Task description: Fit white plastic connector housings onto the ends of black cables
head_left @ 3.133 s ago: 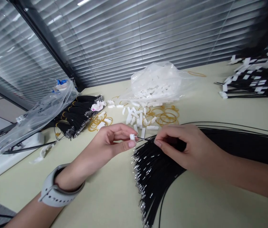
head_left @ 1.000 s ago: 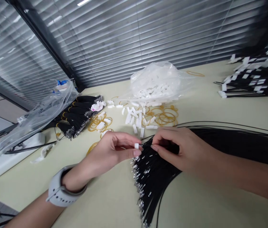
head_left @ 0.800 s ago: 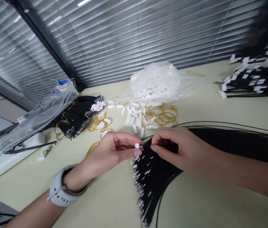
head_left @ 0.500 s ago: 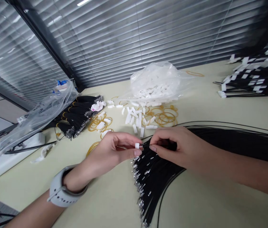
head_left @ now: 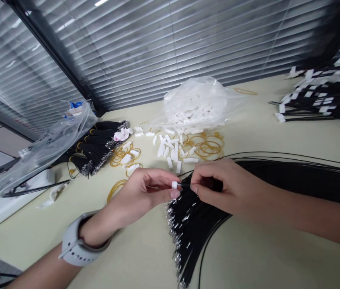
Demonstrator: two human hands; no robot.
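Between thumb and fingers, my left hand (head_left: 148, 188) pinches a small white plastic connector housing (head_left: 174, 184). My right hand (head_left: 221, 182) grips a thin black wire (head_left: 186, 185) near its end. The wire's metal tip is at the housing's right side; how far it goes in, if at all, I cannot tell. Under and beside both hands lies a large fanned bundle of black wires (head_left: 197, 228), its bare silvery terminals pointing left. Several loose white housings (head_left: 170, 148) are scattered just beyond my hands.
A clear bag of white housings (head_left: 195, 102) stands near the blinds. Yellow rubber bands (head_left: 209, 146) lie around. At left are tied black wire bundles (head_left: 100, 144), a clear plastic bag (head_left: 52, 140) and a white device (head_left: 16, 196). Wires with white housings (head_left: 317, 94) are piled at right.
The hands hold nearly the same pose, still pinching housing and wire. The whole view has shifted slightly, with the background moving a little to the left.
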